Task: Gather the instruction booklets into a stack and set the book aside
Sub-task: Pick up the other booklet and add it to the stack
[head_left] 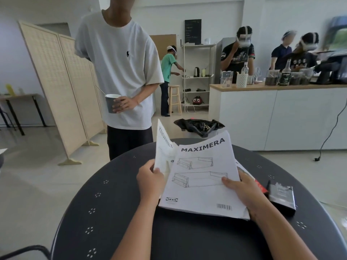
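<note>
A white MAXIMERA booklet [201, 177] is lifted above the round dark table [116, 212]; my right hand [242, 186] grips its right edge, thumb on the cover. My left hand [150, 177] holds a second white booklet [162, 151] upright, tilted to the left, partly behind the first one. More paper edges show under the MAXIMERA booklet at its lower right. A dark book [282, 196] lies flat on the table to the right of my right hand. A red-edged item [260, 185] peeks out between the hand and the book.
A person in a white T-shirt [120, 59] stands just beyond the table holding a grey cup [111, 103]. A bin with a black bag [199, 126] stands behind the table. A white counter [277, 113] with jars and several people is at the right; folding screens [62, 87] at the left.
</note>
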{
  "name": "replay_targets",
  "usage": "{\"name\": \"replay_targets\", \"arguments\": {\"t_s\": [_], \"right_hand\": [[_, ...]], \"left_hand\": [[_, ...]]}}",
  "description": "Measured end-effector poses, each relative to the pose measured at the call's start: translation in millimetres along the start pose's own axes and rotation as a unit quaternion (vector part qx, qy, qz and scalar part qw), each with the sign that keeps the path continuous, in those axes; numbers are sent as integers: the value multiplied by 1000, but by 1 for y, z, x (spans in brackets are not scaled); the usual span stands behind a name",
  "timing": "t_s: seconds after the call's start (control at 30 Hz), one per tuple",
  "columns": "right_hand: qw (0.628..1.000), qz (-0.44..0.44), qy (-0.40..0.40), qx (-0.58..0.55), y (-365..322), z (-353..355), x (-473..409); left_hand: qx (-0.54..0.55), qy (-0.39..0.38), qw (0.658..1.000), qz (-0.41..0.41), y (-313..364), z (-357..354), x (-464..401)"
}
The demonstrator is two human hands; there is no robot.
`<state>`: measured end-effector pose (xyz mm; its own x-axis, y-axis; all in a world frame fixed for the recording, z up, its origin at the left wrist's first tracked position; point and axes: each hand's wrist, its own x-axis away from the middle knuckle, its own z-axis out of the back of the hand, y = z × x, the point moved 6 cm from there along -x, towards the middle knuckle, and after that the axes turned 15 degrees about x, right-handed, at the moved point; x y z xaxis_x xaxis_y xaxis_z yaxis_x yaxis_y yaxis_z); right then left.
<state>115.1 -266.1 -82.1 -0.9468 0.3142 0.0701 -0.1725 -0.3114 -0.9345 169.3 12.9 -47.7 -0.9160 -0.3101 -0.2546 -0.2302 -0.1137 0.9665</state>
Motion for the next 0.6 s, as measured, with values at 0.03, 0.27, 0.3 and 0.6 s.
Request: {"name": "replay_targets", "arguments": {"t_s": [0.03,0.27,0.3,0.6], "right_hand": [[1000,-1,-1,-4,0,0,0],[1000,-7,8,-17,2,-1,-2],[1000,-9,6,-19,4,-2,-2],[998,-19,21,-61,2,-3,2]], "left_hand": [[2,24,999,-22,4,6,0],[40,112,962,-245,51,34,10],[42,112,958,-259,52,35,13],[151,197,944,-217,59,62,13]]}}
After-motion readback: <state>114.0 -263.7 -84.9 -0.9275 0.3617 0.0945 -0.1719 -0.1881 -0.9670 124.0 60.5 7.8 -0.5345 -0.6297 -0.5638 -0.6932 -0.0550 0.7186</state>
